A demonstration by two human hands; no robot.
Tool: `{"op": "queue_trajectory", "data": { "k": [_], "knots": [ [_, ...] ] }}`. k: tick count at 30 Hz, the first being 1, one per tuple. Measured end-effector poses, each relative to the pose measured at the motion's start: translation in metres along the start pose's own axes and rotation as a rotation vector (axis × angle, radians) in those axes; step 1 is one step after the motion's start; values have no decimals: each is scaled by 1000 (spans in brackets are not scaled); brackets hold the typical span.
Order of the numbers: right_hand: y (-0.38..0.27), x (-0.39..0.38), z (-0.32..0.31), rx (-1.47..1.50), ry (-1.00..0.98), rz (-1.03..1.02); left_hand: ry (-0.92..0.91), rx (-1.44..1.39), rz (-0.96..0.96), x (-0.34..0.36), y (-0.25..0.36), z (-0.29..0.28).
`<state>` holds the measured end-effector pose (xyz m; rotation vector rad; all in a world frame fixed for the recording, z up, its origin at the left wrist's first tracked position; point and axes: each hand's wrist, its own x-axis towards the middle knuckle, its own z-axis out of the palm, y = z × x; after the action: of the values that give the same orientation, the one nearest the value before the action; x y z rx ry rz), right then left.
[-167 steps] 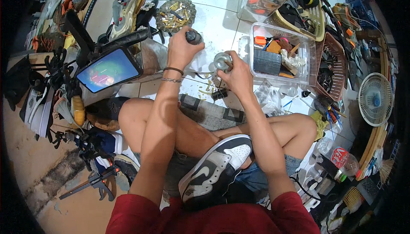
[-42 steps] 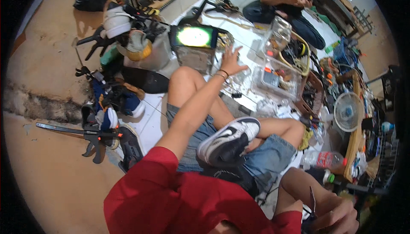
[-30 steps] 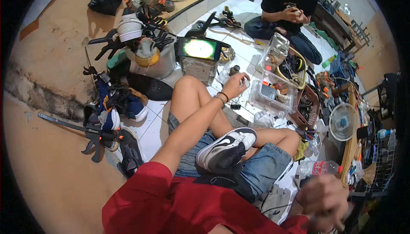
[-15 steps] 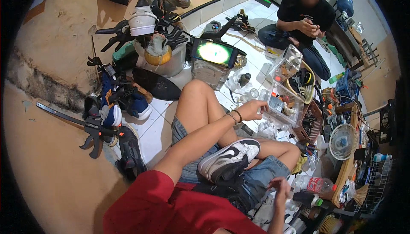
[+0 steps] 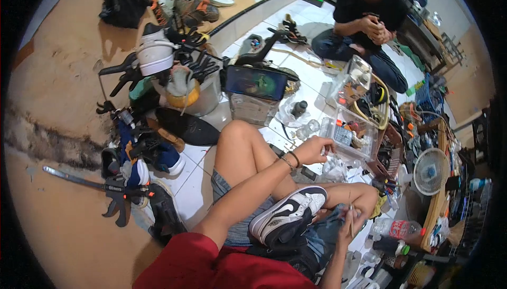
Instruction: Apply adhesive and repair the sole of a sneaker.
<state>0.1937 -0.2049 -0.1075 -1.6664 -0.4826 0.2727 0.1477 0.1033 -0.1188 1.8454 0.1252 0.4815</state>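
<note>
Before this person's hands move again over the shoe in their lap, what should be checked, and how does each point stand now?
1. Black and white sneaker resting steady in the lap: ok.
2. Left hand at the clear plastic parts box: ok, it reaches the box's near edge.
3. What the left hand grips: cannot tell, too small.
4. Right hand holding a thin stick-like tool: ok, though its tip is unclear.
5. Lit tablet clear of the hands: ok.
6. Other person out of reach: ok, seated beyond the boxes.
</note>
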Motion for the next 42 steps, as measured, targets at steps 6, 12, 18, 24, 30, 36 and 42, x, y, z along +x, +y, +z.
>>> {"op": "queue_trajectory", "data": {
  "k": [6,12,18,24,30,36,42],
  "knots": [
    [-9,93,45,-86,-131,-148,-97,215,-127,-7,-44,-5],
    [-3,196,125,68,-286,-143,-298,186,-374,-6,-61,-2],
    [21,251,179,-452,-552,-256,-410,237,-389,-11,-60,16],
    [56,263,209,-606,-557,-639,-515,100,-546,-3,-54,13],
    [70,263,214,-657,-602,-572,-381,9,-440,-1,-59,17],
    [76,263,215,-683,-614,-607,-417,-73,-484,-5,-62,15],
    [76,261,214,-764,-664,-608,-416,-79,-493,-1,-58,13]
  ]
}}
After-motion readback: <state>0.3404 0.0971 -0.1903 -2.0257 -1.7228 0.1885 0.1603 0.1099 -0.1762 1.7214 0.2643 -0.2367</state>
